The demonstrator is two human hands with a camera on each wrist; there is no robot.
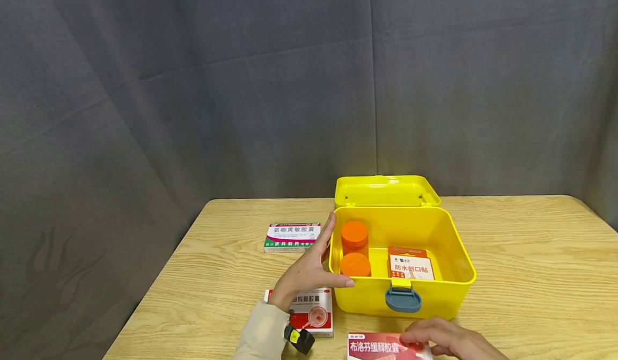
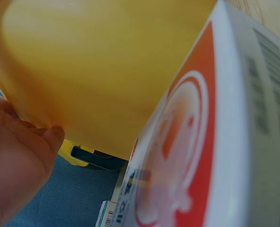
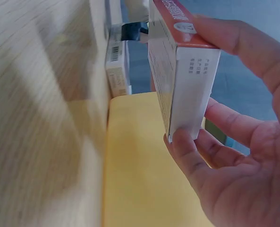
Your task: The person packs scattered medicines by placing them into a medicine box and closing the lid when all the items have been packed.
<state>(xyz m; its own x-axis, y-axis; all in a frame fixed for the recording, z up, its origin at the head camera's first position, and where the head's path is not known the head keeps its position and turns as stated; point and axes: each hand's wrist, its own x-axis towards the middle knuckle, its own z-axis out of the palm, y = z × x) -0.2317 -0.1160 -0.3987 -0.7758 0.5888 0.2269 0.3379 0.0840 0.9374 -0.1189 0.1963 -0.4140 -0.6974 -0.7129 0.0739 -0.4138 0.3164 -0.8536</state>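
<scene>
My left hand [image 1: 309, 269] spans the front left corner of the yellow medicine case [image 1: 357, 301]. Its thumb lies along the front wall, and the fairly straight fingers extend along the left side. A red-and-white medicine box [image 1: 374, 347] is in front of the case, cut off by the bottom of the head view. My right hand [image 1: 449, 338] holds that box, its thumb and fingers around one end in the right wrist view. Inside the case stand two orange-capped bottles [image 1: 354, 233], beside a white-and-orange bandage box [image 1: 411, 266]. The lid [image 1: 388, 192] is raised at the back.
Beneath my left wrist, another red-and-white medicine box [image 1: 314, 325] lies left of the case. A green, white and purple medicine box [image 1: 292, 236] lies farther back on the wooden table [image 1: 212, 274]. The case has a blue-grey latch [image 1: 403, 299]. A dark curtain [image 1: 270, 108] hangs behind the table.
</scene>
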